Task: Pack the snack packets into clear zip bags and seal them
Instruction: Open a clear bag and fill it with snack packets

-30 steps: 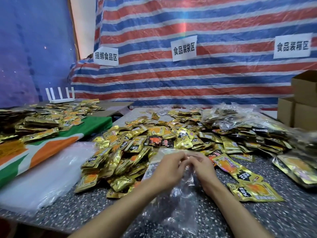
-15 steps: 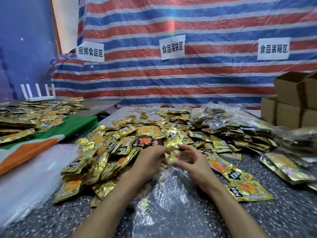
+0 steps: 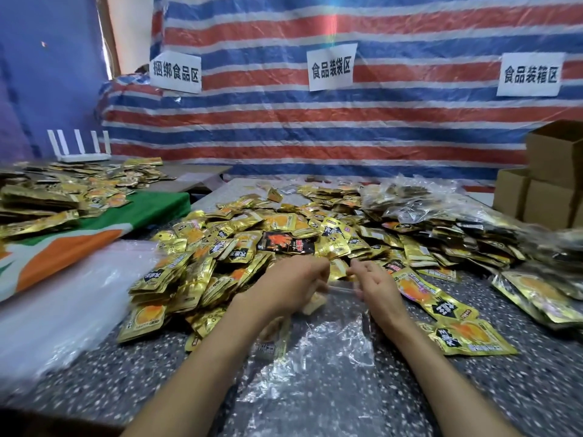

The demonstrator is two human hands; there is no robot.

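Observation:
A clear zip bag [image 3: 318, 357] lies flat on the speckled table [image 3: 473, 398] in front of me, its mouth pointing away. My left hand [image 3: 293, 285] and my right hand [image 3: 375, 285] pinch the bag's top edge, a small gap between them. A gold snack packet [image 3: 337, 269] shows between the two hands at the mouth. Another gold packet [image 3: 274, 342] lies under the left wrist, inside or beneath the film; I cannot tell which. A big heap of gold snack packets [image 3: 252, 234] spreads just beyond the hands.
A stack of empty clear bags [image 3: 63, 304] lies at the left on a green and orange cloth [image 3: 94, 244]. Filled clear bags [image 3: 441, 212] pile up at the right. Cardboard boxes [image 3: 552, 178] stand far right. Loose packets [image 3: 467, 339] lie near my right forearm.
The hands have drawn slightly apart along the bag's top edge, opening a gap. The camera view has shifted a little.

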